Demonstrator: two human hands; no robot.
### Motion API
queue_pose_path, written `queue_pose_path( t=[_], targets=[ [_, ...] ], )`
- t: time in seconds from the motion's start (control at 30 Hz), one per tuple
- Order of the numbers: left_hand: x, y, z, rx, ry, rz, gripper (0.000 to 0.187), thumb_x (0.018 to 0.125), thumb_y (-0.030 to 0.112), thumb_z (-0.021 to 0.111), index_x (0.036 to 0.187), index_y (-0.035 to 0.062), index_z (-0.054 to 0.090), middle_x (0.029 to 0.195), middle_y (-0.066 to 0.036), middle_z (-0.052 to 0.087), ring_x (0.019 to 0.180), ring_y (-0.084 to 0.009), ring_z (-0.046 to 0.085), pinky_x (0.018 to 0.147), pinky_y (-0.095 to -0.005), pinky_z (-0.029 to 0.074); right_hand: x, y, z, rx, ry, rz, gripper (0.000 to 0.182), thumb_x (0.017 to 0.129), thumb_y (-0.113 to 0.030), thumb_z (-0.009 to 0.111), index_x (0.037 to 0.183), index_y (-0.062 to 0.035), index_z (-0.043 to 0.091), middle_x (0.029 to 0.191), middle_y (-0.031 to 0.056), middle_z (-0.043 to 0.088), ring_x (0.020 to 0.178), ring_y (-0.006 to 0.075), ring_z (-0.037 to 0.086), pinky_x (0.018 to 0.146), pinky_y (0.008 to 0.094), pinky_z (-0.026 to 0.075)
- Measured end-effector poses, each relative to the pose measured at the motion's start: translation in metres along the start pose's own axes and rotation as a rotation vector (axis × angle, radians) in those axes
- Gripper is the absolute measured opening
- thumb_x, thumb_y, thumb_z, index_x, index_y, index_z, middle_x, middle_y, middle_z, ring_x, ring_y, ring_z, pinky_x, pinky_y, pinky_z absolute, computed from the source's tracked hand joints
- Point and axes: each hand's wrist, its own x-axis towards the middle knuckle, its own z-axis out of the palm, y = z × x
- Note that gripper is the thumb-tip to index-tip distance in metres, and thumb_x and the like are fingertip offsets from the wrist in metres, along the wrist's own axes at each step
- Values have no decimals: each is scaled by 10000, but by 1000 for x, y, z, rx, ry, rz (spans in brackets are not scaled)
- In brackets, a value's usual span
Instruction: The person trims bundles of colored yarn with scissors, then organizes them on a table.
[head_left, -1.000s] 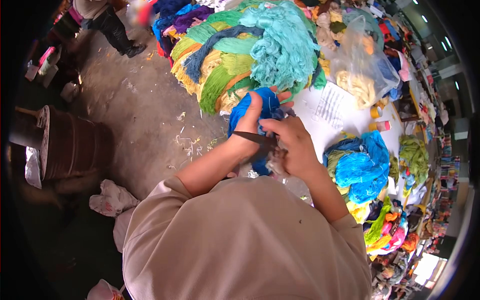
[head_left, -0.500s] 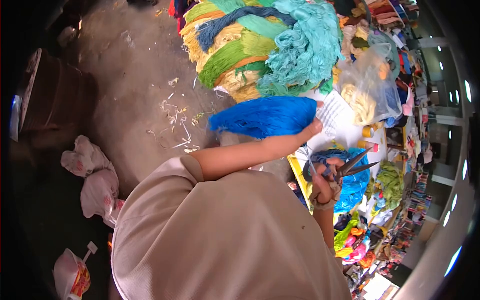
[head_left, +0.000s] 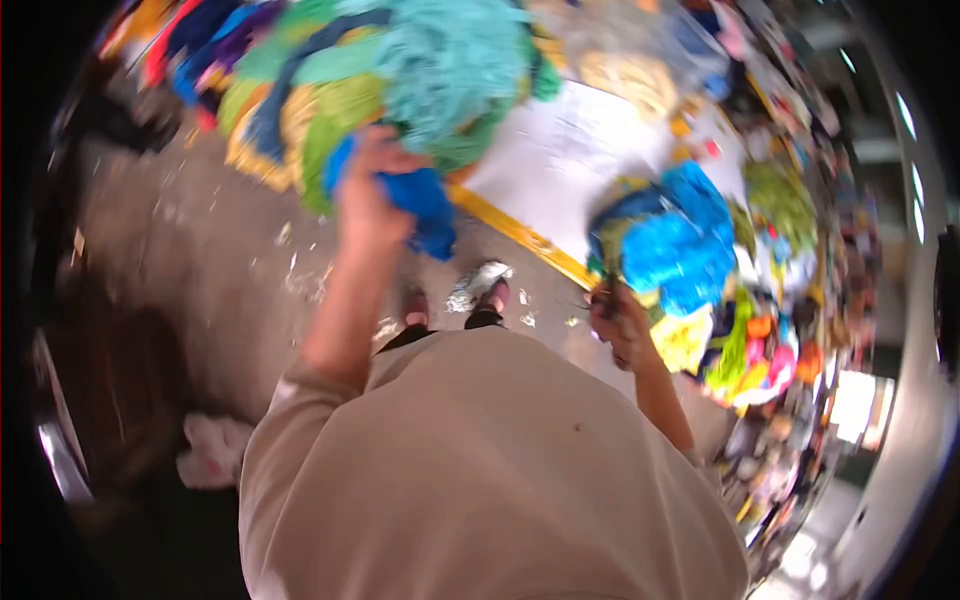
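My left hand [head_left: 372, 190], blurred by motion, is closed around a bright blue skein of yarn [head_left: 430, 208]. The skein hangs in front of the large heap of yarn [head_left: 445, 75] in turquoise, green and pale yellow. Lower right, near the yellow table edge, my right hand [head_left: 622, 328] is wrapped around dark-handled scissors [head_left: 610, 290]; their blades are hard to make out. Beyond that hand, a bundle of lighter blue yarn [head_left: 680, 240] lies on the white tabletop [head_left: 570, 150].
The yellow table edge [head_left: 525, 236] runs diagonally before me. Yellow-green yarn [head_left: 780, 205] and bright multicoloured yarn [head_left: 755, 355] lie at the right. White scraps are scattered on the floor [head_left: 220, 260]. A dark brown container [head_left: 120, 390] and a white bag [head_left: 213, 452] stand at the left.
My left hand has carried the blue skein leftward, from over the table to the yarn heap. My right hand with the scissors has dropped lower, and the view has shifted.
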Motion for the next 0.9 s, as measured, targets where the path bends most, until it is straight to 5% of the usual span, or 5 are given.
queue_pose_path(
  t=[0.2,0.3,0.53,0.8,0.9],
  targets=[
    [58,107,-66,-227,-202,97,65,935,16,505,886,46,536,642,46,407,568,-83,412,650,-256,412,-28,162,-86,-585,246,322,269,996,-187,486,1252,-148,558,824,43,623,694,127,583,631,277,469],
    [54,139,-68,-237,-375,-18,240,1058,156,405,890,49,539,625,59,344,550,-65,368,743,-280,436,-47,168,-104,36,529,585,280,1003,-224,493,1266,-152,560,767,44,630,673,134,604,600,279,475],
    [29,92,-64,-112,-225,-84,258,1067,223,437,945,34,564,641,71,323,559,-69,361,773,-311,457,-17,173,-242,-676,1120,153,558,885,-232,744,1347,-142,444,770,94,684,624,182,660,565,356,523],
    [-33,100,-6,85,-176,193,196,1030,217,538,947,43,574,628,71,347,557,-56,350,656,-262,436,48,116,-406,-1085,1037,-49,737,758,-432,792,1314,-104,435,1085,260,656,979,468,640,786,555,518],
    [-58,68,24,217,-99,154,205,1022,245,557,963,48,559,628,72,347,552,-45,349,614,-255,431,70,84,-419,-1376,836,450,787,803,-445,740,1449,-177,378,1177,199,669,1115,398,640,876,519,530]
  ],
)
